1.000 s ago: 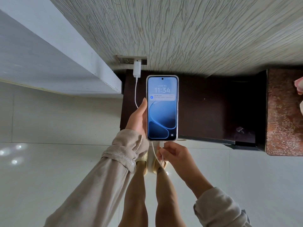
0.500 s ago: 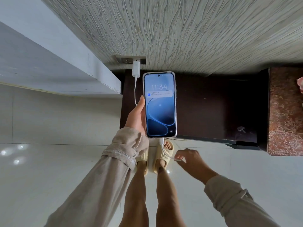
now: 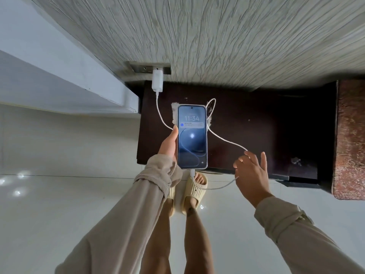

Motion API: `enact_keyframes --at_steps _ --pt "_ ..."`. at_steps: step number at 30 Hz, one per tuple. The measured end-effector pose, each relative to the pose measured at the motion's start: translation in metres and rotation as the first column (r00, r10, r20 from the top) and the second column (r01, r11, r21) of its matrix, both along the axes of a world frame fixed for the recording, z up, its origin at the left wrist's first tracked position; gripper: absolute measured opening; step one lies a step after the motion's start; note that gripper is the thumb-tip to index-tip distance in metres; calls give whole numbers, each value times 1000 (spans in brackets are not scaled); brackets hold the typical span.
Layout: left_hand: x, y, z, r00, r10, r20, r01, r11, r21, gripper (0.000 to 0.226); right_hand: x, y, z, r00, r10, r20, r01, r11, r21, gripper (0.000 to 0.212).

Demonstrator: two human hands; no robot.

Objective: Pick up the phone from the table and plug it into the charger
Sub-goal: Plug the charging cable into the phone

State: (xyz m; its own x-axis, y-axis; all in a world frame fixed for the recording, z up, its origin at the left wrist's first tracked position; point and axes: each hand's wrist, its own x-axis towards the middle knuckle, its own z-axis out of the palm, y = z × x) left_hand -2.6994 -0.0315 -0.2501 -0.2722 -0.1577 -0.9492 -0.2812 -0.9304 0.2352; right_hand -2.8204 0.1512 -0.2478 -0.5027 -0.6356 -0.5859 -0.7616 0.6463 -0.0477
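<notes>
head view: my left hand (image 3: 168, 144) grips the lit glass-fronted phone (image 3: 192, 137), plugged in; my right hand (image 3: 251, 174), open, brushes the thin white cable (image 3: 225, 140). snagging it could unplug the phone.

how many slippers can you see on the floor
2. One slipper is on the foot just below the phone, toes showing. The other slipper is beside it on the left, mostly hidden behind the left sleeve.

The white cable (image 3: 227, 140) loops across the dark bench (image 3: 276, 125) beside the phone (image 3: 192, 136). Right of the loop, the benchtop lies bare.
</notes>
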Motion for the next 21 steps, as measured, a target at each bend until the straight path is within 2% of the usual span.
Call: enact_keyframes --at_steps 4,7,11,15,21 --pt "-8 4 -36 1000 -6 28 7 1000 -14 62 -5 3 -25 999 -49 10 50 995 -82 22" --pt "-7 8 -63 996 75 47 -73 997 -37 53 -9 8 -44 995 -101 28 103 992 -73 21" --pt "-2 12 -87 986 152 70 -148 988 -50 56 -8 15 -64 992 -94 84 99 993 -58 28" --pt "3 10 -102 988 61 141 -54 997 -52 63 4 19 -74 990 -71 124 81 994 -77 33" --pt "4 3 -119 975 -27 223 62 986 -154 56 24 17 -84 988 -73 134 79 996 -42 29"
